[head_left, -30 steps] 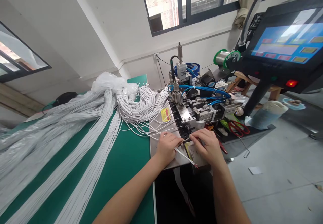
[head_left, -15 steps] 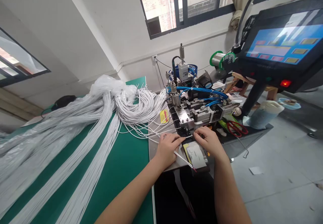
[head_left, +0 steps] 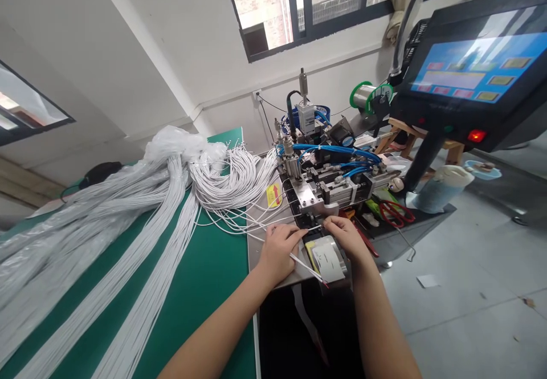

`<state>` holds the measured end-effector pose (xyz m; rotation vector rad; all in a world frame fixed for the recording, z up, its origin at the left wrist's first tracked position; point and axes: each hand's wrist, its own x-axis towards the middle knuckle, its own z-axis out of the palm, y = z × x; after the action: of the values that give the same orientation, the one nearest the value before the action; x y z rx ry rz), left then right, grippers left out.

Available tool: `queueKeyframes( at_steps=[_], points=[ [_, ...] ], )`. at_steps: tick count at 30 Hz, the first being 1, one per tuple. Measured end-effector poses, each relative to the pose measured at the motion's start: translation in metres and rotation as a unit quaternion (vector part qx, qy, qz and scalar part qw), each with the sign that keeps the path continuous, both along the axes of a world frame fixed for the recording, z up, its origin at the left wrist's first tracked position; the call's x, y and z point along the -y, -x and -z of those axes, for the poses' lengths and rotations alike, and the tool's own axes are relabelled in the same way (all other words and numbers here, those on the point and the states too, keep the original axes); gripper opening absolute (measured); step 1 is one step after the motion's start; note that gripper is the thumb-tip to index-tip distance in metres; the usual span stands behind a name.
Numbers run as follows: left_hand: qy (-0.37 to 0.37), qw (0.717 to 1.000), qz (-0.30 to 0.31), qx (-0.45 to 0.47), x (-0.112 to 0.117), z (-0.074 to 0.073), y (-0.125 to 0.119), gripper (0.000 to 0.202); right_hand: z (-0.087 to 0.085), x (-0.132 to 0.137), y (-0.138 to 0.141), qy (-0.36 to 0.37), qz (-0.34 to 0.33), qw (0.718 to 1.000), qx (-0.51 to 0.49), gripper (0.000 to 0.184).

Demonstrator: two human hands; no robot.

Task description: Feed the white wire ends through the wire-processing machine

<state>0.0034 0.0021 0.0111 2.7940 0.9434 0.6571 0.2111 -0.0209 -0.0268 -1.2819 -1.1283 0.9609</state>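
A thin white cable (head_left: 315,228) is stretched between my two hands at the front edge of a metal bench machine (head_left: 314,196). My left hand (head_left: 280,251) pinches it, and more white cables (head_left: 305,265) with reddish ends stick out below that palm. At the other end, my right hand (head_left: 342,233) grips the cable's tip between thumb and fingers, close to the machine's front block. Fingertip details are too small to make out. Just below sits a box with a paper label (head_left: 329,259).
Bundled white cables (head_left: 231,182) lie on a green table (head_left: 205,276) at left, partly in clear plastic. A touchscreen (head_left: 474,71) stands at right. Red-handled scissors (head_left: 397,214), a plastic jug (head_left: 444,188) and a green wire spool (head_left: 370,97) are nearby.
The whole view has shifted slightly. My right hand has turned a little, and red-handled pliers now show beside it. Both hands still hold the cable.
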Motion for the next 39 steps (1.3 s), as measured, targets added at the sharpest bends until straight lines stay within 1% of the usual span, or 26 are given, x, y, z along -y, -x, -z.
queueKeyframes(
  at_steps=[3,5,7,9,12,14,15,17,20,22,23,25,27,29,31,33,36,39],
  points=[
    [-0.001,1.0,-0.012,0.002,0.0,0.001,0.0,0.037,0.004,-0.001,0.003,0.019,-0.006,0.998,-0.063,0.025],
    [-0.007,1.0,-0.022,0.005,0.001,0.001,0.0,0.036,0.008,0.0,0.003,0.022,-0.005,0.997,-0.078,0.027],
    [-0.015,0.999,-0.034,0.008,0.001,0.001,-0.001,0.033,0.01,0.003,0.002,0.019,-0.002,0.998,-0.067,0.033],
    [-0.021,0.999,-0.047,0.009,0.002,0.0,-0.001,0.03,0.01,0.008,0.0,0.012,0.013,0.999,-0.031,0.037],
    [-0.029,0.998,-0.059,0.009,0.002,0.001,-0.001,0.029,0.001,0.022,-0.004,-0.003,0.072,0.996,0.049,0.038],
    [-0.037,0.997,-0.073,0.007,0.001,0.002,-0.001,0.033,-0.012,0.034,-0.005,-0.012,0.104,0.99,0.098,0.038],
    [-0.042,0.996,-0.082,0.005,0.001,0.003,-0.001,0.036,-0.02,0.041,-0.004,-0.017,0.102,0.987,0.12,0.037],
    [-0.046,0.994,-0.1,0.001,0.0,0.005,-0.001,0.044,-0.036,0.055,-0.003,-0.025,0.066,0.985,0.16,0.033],
    [-0.045,0.993,-0.105,0.002,0.0,0.006,-0.001,0.05,-0.054,0.074,0.002,-0.042,-0.053,0.971,0.231,0.029],
    [-0.045,0.994,-0.102,0.006,0.0,0.005,0.0,0.05,-0.061,0.082,0.006,-0.039,-0.119,0.954,0.273,0.025],
    [-0.045,0.994,-0.101,0.009,0.0,0.005,0.0,0.049,-0.062,0.085,0.008,-0.035,-0.139,0.946,0.29,0.023],
    [-0.046,0.994,-0.098,0.018,0.001,0.004,0.0,0.048,-0.062,0.087,0.011,-0.029,-0.152,0.936,0.317,0.019],
    [-0.048,0.994,-0.088,0.036,0.001,0.003,0.001,0.041,-0.06,0.085,0.013,-0.028,-0.135,0.932,0.336,0.02],
    [-0.053,0.995,-0.06,0.056,0.002,0.002,0.001,0.028,-0.057,0.08,0.012,-0.037,-0.1,0.935,0.339,0.023],
    [-0.062,0.996,-0.022,0.068,0.004,0.001,0.002,0.022,-0.053,0.074,0.011,-0.055,-0.05,0.944,0.322,0.023],
    [-0.075,0.994,0.003,0.073,0.007,-0.001,0.001,0.019,-0.049,0.068,0.01,-0.068,0.009,0.953,0.293,0.023],
    [-0.095,0.991,-0.009,0.09,0.009,-0.004,-0.001,0.018,-0.042,0.06,0.011,-0.068,0.083,0.961,0.254,0.024],
    [-0.109,0.988,-0.027,0.103,0.01,-0.005,-0.002,0.016,-0.038,0.054,0.014,-0.066,0.099,0.968,0.22,0.024]
  ],
)
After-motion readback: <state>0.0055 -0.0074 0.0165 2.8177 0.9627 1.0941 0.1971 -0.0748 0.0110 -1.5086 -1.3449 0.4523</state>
